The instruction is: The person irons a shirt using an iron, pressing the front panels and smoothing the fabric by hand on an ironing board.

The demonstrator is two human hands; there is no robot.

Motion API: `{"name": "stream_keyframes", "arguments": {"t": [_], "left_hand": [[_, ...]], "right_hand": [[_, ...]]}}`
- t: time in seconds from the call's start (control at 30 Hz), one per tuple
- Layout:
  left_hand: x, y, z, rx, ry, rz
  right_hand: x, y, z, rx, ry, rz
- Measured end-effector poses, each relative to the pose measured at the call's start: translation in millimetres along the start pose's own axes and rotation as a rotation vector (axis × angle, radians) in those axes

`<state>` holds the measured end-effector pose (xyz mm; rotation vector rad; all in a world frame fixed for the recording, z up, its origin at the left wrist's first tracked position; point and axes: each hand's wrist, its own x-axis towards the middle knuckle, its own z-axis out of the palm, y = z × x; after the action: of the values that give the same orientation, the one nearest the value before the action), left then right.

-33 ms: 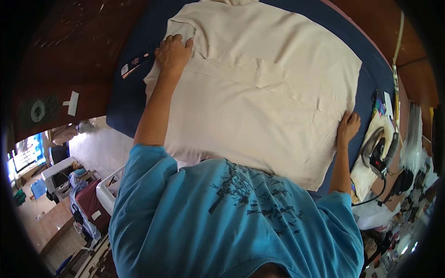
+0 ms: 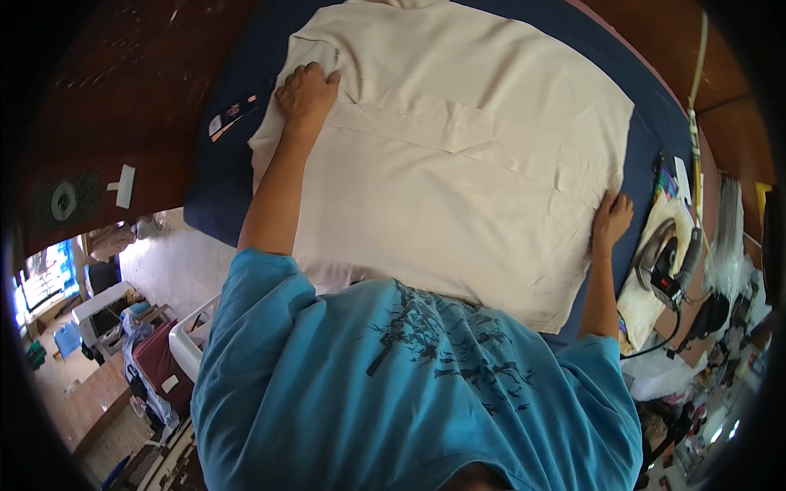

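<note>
A wide cream shirt (image 2: 442,204) lies spread over a dark blue padded surface (image 2: 214,192), with a seam and small creases running across its middle. My left hand (image 2: 306,94) rests on the cloth near its far left corner, palm down, thumb held apart from the fingers. Beside the shirt's right edge, my right hand (image 2: 612,219) has bent fingers closed at the border of the cloth. The undersides of both hands are hidden.
An iron (image 2: 661,260) with a black cord rests on a pale cloth pad (image 2: 634,315) at the right. A dark label tag (image 2: 233,117) lies left of the shirt. A white plastic chair (image 2: 187,348) stands at lower left. A cable (image 2: 694,131) hangs at far right.
</note>
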<state>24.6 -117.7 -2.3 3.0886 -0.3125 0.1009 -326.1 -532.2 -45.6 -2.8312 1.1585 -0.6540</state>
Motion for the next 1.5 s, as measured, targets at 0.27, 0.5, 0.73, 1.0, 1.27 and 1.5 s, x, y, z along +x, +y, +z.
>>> {"name": "stream_keyframes", "arguments": {"t": [0.27,0.5,0.73,1.0,1.27,1.5], "left_hand": [[-6.1,-1.9,17.8,-0.206,0.186,0.011],[-29.4,-41.7,15.4,-0.186,0.176,0.012],[107.6,-12.0,11.5,-0.228,0.034,0.076],[177.8,50.8,5.8,-0.173,-0.103,0.239],[168.1,63.9,-6.6,-0.037,-0.027,0.268],[196.6,192.3,-8.8,-0.131,0.071,0.484]], "right_hand": [[1.5,6.9,1.7,0.051,-0.026,0.023],[-1.2,29.2,-4.2,0.296,-0.137,0.107],[166.2,20.4,41.6,0.376,-0.162,-0.082],[255.3,2.4,76.2,0.023,-0.514,-0.091],[230.7,11.7,106.8,-0.005,-0.057,-0.354],[215.2,-4.6,108.3,0.037,0.008,-0.269]]}}
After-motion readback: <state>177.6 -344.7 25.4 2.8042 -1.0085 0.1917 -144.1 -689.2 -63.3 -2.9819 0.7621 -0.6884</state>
